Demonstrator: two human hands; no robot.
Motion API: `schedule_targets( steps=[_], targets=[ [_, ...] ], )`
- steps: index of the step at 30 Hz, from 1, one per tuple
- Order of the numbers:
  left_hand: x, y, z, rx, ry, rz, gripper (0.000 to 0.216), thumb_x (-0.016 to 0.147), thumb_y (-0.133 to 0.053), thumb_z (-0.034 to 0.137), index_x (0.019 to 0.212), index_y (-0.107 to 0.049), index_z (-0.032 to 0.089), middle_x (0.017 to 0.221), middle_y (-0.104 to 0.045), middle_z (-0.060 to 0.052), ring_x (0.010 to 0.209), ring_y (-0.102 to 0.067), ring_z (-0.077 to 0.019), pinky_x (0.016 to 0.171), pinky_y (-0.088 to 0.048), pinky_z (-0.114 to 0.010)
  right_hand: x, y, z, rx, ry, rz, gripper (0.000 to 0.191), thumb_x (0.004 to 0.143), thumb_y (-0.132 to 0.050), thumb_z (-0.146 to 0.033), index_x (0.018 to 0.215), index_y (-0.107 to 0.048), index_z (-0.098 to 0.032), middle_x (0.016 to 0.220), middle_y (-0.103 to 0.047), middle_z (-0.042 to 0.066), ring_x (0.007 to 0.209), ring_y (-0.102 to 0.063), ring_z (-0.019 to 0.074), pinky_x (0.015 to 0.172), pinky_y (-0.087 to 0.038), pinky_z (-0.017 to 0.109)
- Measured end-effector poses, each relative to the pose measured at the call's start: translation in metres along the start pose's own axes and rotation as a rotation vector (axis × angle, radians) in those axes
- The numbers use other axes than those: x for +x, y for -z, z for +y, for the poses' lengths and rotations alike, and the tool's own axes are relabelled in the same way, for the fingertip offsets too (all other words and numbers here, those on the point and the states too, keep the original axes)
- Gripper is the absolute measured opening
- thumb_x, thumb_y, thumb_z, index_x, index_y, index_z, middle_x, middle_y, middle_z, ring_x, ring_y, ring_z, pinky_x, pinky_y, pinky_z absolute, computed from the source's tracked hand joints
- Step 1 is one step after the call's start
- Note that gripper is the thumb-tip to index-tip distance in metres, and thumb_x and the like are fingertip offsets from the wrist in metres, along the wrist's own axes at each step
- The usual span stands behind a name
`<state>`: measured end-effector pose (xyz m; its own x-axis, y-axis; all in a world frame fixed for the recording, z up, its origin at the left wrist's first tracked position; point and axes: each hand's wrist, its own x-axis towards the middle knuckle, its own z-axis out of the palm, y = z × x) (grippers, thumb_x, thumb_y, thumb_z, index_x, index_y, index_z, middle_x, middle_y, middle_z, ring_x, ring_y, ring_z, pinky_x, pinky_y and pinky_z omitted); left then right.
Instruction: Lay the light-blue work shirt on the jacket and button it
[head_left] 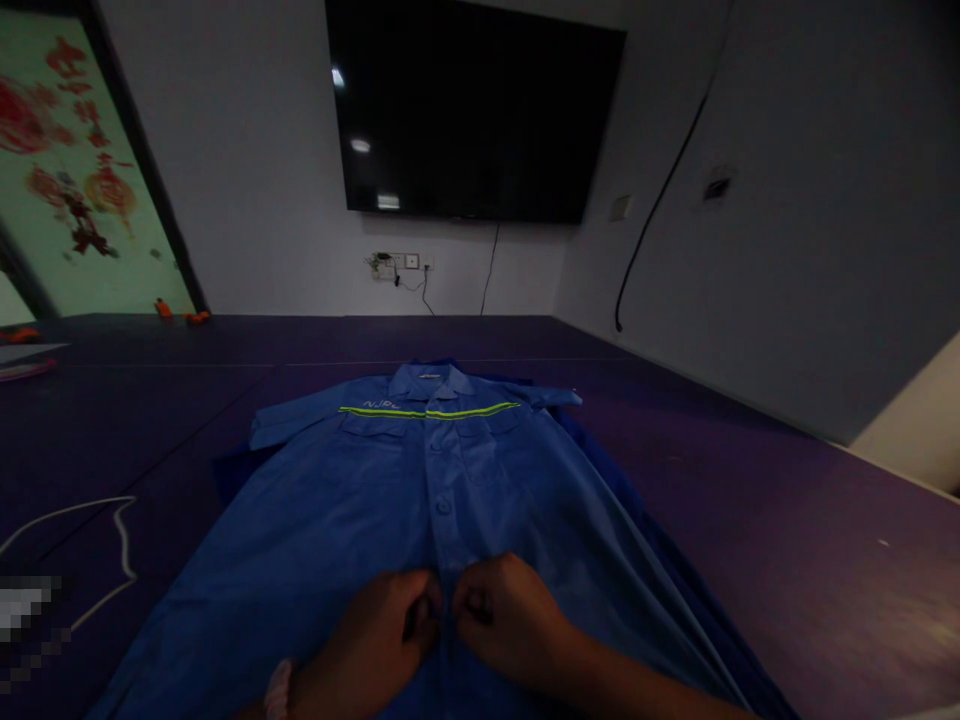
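A blue work shirt (pixel 360 520) with a yellow-green reflective chest stripe (pixel 427 411) lies flat, front up, collar pointing away from me, on a dark purple table (pixel 750 500). My left hand (pixel 375 640) and my right hand (pixel 510 620) meet at the button placket (pixel 444 520) near the shirt's lower front. Both pinch the fabric there, fingers curled, thumbs almost touching. A pink band sits on my left wrist. More blue cloth shows under the shirt at its right edge.
A white cord (pixel 112 540) curls on the table at the left. A large dark screen (pixel 472 110) hangs on the far wall above sockets. A black cable (pixel 660 200) runs down the right wall. Small orange items (pixel 180 312) lie at the table's far left edge.
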<state>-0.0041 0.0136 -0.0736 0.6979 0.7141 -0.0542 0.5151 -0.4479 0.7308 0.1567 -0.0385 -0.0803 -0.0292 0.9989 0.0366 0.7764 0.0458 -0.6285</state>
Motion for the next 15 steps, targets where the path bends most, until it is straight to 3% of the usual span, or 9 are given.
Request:
schedule_targets(
  steps=[7, 15],
  targets=[
    [-0.0025, 0.0020, 0.0047, -0.058, 0.012, 0.010, 0.012, 0.074, -0.045, 0.019, 0.073, -0.056, 0.018, 0.070, -0.060, 0.001, 0.066, -0.054, -0.0120, 0.063, -0.037, -0.021, 0.0024, 0.0028, 0.0010, 0.202, 0.006, -0.007, 0.019, 0.058, -0.052, -0.008, 0.063, -0.068, -0.016, 0.052, -0.058, -0.002, 0.047, -0.048, 0.0073, 0.043, -0.029, 0.017],
    [-0.0024, 0.0023, 0.0033, -0.056, -0.033, 0.047, 0.013, 0.068, -0.043, 0.010, 0.070, -0.053, 0.018, 0.073, -0.057, 0.001, 0.071, -0.052, -0.0121, 0.066, -0.038, -0.020, 0.0054, 0.0039, 0.0051, 0.432, -0.023, -0.095, 0.011, 0.059, -0.059, -0.009, 0.063, -0.066, -0.016, 0.048, -0.052, -0.006, 0.043, -0.042, 0.0051, 0.041, -0.029, 0.015]
  ],
)
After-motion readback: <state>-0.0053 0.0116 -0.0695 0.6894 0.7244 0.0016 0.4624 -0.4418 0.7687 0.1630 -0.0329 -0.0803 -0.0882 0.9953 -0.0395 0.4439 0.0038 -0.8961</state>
